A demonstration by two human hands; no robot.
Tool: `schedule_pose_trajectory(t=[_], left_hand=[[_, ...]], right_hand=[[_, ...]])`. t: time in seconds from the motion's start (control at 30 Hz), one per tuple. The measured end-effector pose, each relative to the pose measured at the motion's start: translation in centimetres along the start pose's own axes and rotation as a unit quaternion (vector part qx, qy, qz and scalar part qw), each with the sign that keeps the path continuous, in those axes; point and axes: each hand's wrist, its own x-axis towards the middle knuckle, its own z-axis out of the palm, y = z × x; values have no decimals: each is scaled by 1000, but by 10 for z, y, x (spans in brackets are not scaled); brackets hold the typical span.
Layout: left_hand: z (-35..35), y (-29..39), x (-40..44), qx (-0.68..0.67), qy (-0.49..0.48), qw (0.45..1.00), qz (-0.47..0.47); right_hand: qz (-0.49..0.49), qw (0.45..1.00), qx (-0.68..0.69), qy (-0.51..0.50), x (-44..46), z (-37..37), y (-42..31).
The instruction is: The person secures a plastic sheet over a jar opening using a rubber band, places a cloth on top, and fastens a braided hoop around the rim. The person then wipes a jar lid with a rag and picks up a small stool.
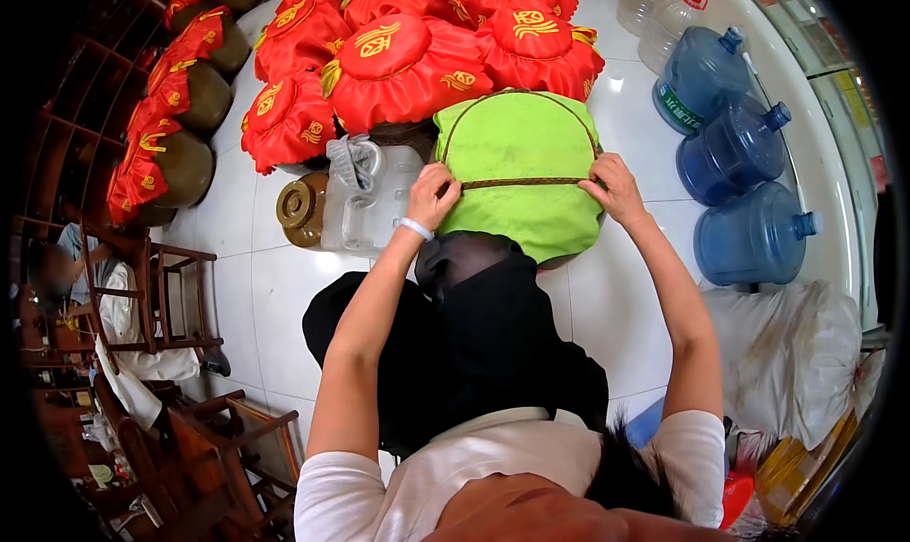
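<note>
A lime-green cloth point(519, 149) covers a rounded object in front of my knees. Across it runs a dark brown braided cord point(521, 182), pulled straight from side to side, and more of the cord arcs over the cloth's far part. My left hand point(434, 197) pinches the cord at the cloth's left edge. At the right edge, my right hand point(612, 189) pinches the other end of the straight stretch. What lies under the cloth is hidden.
Jars with red cloth covers point(408, 63) stand beyond. Left of the green cloth are a clear plastic jug point(374, 210) and a brown lidded jar point(301, 210). Blue water bottles point(749, 234) line the right wall. A seated person point(81, 258) is at far left, near wooden chairs point(180, 296).
</note>
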Motion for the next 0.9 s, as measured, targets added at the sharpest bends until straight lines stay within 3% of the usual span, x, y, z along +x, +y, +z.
schedule_pose_trajectory(t=[0.1,0.27,0.63,0.9], left_hand=[[0,-4,-1,-2,-20,999,-30],[-3,6,-3,40,-61,997,2],[4,9,-10,11,-17,999,41],[4,15,-9,27,-19,998,59]], right_hand=[[16,1000,15,8,-5,-1,0],[-11,1000,19,-4,-8,-3,-1],[15,1000,1,-4,-14,-2,-12],[12,995,-98,11,-18,-4,-29]])
